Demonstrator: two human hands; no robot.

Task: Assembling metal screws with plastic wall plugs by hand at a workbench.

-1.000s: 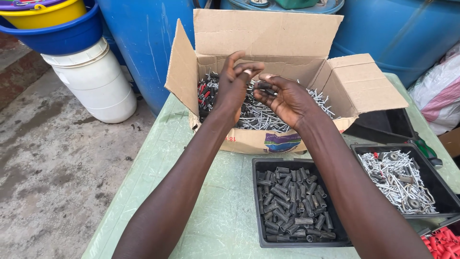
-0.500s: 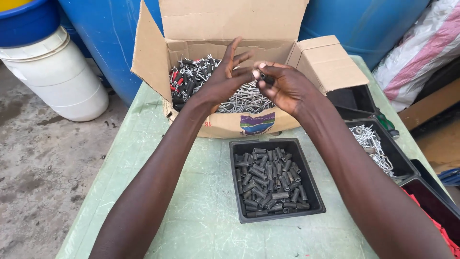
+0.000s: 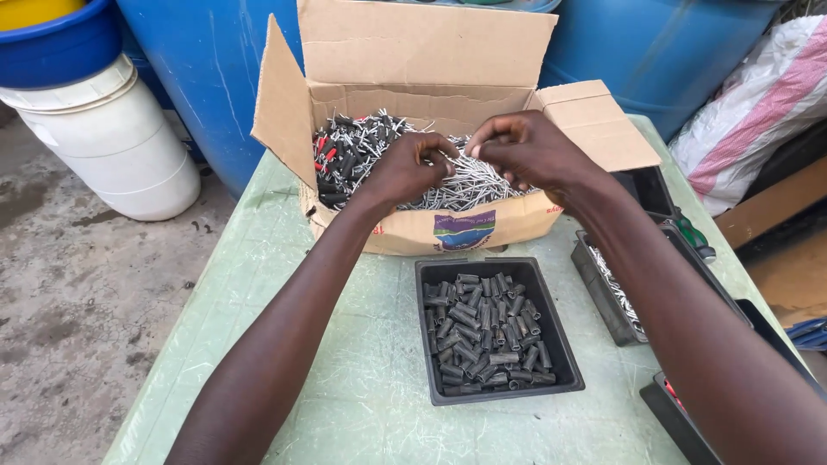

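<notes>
Standing off the table's left edge on the stained concrete floor [image 3: 77, 301]: a white plastic bucket [image 3: 112, 146] under a blue basin [image 3: 60, 39], with a tall blue plastic drum [image 3: 215, 77] just beside them. Sitting at the far edge of the pale green plastic table [image 3: 258, 284]: an open brown cardboard box [image 3: 413, 52], flaps up, holding a heap of silver metal pins mixed with black and red sleeves [image 3: 362, 151]. Hovering over that heap, the left hand [image 3: 405, 168], fingers [image 3: 431, 146] curling inward and pinching at something small among the pins; cannot tell exactly which piece. Meeting it fingertip to fingertip, the right hand [image 3: 530, 151], fingers [image 3: 482, 138] bunching nearly closed over the same spot, the grasped item too small to make out. Lying in front of the box, near the table's middle: a black rectangular plastic tray of short dark grey sleeves [image 3: 487, 331]. Lying toward the right edge, partly hiding under the right forearm: a second black tray with thin silver pins [image 3: 616, 288]. Showing at the near right corner: a sliver of a third black tray with red pieces [image 3: 672, 400]. Leaning beyond the right edge: a white and pink woven sack [image 3: 749, 112].
</notes>
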